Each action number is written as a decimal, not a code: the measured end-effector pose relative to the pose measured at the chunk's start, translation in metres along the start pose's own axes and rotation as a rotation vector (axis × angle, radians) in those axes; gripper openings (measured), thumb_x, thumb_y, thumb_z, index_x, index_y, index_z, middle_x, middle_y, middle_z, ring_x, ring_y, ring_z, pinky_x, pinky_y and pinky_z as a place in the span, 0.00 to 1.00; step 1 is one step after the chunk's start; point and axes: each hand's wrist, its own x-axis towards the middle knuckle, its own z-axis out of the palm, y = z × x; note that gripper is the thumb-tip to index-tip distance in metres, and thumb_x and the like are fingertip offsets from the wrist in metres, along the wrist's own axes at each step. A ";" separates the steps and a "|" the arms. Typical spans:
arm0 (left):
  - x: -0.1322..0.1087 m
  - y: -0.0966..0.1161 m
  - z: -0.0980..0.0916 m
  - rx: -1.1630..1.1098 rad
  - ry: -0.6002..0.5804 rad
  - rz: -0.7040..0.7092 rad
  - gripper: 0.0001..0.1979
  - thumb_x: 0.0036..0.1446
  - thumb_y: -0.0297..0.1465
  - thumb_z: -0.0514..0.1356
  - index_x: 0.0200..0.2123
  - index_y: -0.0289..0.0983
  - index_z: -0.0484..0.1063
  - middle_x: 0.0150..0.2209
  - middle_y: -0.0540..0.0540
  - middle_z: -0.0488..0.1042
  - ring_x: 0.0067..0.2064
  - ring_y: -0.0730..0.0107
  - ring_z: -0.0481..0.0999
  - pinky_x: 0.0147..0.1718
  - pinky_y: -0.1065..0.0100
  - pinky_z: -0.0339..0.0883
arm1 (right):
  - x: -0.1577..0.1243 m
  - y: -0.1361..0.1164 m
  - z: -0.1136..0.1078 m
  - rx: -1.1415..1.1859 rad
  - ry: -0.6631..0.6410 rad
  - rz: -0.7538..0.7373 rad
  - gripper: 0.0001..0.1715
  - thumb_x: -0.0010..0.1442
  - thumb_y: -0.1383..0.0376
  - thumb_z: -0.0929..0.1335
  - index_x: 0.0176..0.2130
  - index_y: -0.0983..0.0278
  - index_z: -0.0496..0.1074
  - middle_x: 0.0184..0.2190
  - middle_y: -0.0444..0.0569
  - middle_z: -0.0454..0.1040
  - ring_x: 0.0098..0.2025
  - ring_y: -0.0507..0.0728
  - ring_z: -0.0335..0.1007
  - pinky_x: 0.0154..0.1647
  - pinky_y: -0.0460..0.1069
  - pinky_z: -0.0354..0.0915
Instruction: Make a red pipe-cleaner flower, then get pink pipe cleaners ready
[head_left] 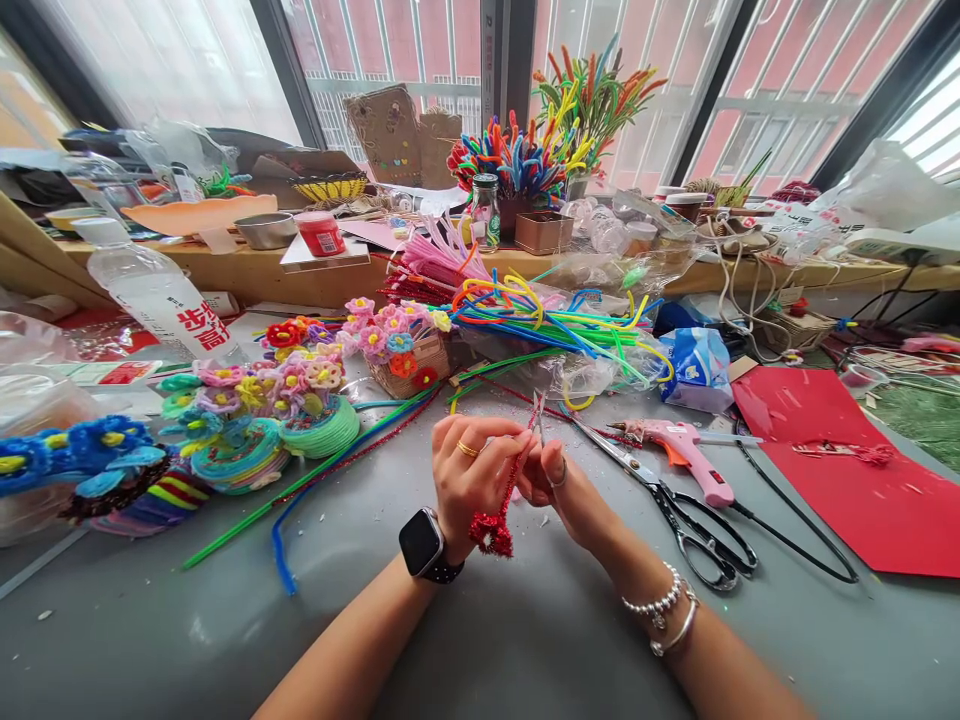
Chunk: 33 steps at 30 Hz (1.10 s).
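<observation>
My left hand point(463, 470), wearing a ring and a watch, pinches a red tinsel pipe cleaner point(493, 535). Its lower end is curled into a looped, flower-like shape that hangs below the fingers, while a straight length runs up between both hands. Close against it, my right hand point(562, 485) is closed around what look like small scissors point(538, 405). Only their thin silver blade tips show above the fingers, near the upper part of the pipe cleaner; the handles are mostly hidden.
Large black-handled scissors point(675, 510) and a pink glue gun point(690, 455) lie at right, beside red sheets point(847, 470). Pipe cleaner bundles point(555, 315) lie ahead. Fuzzy flowers in a basket point(412, 365) and coiled pots point(240, 455) stand left, near a bottle point(154, 285).
</observation>
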 end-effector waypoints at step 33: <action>0.001 0.002 -0.001 -0.067 0.046 -0.042 0.05 0.43 0.25 0.62 0.26 0.39 0.69 0.28 0.50 0.74 0.31 0.72 0.71 0.37 0.65 0.59 | 0.002 0.003 -0.004 0.076 0.096 -0.035 0.35 0.42 0.36 0.56 0.18 0.65 0.60 0.11 0.36 0.46 0.15 0.45 0.38 0.17 0.44 0.38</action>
